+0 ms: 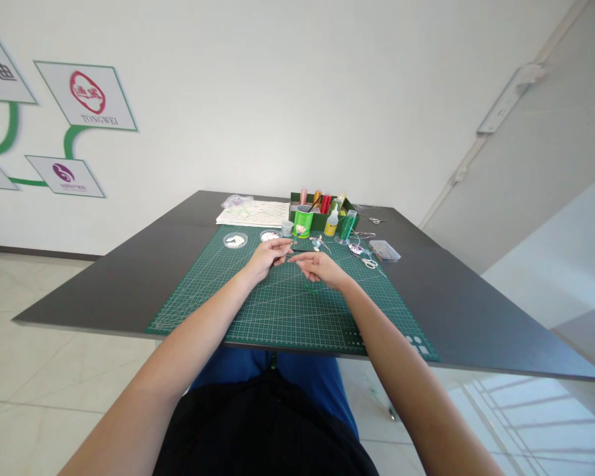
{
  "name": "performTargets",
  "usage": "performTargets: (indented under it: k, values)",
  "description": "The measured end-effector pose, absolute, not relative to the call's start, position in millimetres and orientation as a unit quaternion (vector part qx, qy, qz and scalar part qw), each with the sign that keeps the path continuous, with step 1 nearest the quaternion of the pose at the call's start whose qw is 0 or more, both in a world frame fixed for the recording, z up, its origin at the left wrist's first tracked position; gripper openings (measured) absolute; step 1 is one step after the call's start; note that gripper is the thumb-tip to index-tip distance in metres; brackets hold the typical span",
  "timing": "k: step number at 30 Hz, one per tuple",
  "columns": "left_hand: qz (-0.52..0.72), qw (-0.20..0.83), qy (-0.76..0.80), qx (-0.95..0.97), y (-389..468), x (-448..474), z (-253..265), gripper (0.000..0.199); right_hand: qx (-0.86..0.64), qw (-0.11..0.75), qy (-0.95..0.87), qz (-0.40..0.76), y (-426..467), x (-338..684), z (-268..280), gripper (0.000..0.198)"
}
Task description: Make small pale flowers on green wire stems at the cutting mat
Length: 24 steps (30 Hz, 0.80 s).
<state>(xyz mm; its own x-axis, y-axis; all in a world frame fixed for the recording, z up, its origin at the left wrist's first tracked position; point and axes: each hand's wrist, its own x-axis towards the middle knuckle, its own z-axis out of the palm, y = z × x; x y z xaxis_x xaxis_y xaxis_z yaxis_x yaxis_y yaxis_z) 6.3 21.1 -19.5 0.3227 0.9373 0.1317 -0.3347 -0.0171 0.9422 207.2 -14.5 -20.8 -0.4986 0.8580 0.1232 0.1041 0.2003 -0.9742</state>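
Note:
Above the green cutting mat (287, 320), my two hands meet with their fingertips close together. My left hand (265, 260) is closed in a pinch on a thin stem-like piece with a small tip, too small to name. My right hand (323, 268) has its thumb and fingers pinched near the same spot; what they grip is too fine to make out. Just beyond the fingers lie small pale and blue ornament pieces (318, 243). A spool of green thread (348, 225) stands behind my right hand. Two shallow dishes, one of them a clear dish (235, 240) with pale bits, sit beyond my left hand.
At the back, a dark green box (321, 221) holds colourful spools. Before it stand a green can (303, 223), a glue bottle (332, 222) and a grey jar (287, 229). White-handled scissors (369, 263) and a clear plastic case (385, 251) lie right; white sheets (255, 213) lie left.

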Motion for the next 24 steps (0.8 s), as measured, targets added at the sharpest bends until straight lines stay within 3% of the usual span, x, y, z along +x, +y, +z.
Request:
performTargets:
  k: [11,24]
  values:
    - [0.518,0.568,0.366,0.524,21,1,-17,0.035,-0.355,0.367,-0.72,0.47,-18,210,-14,0.048]
    - [0.425,0.315,0.478,0.701,26,0,-22,0.02,-0.378,0.291,-0.753,0.454,-22,211,-9,0.046]
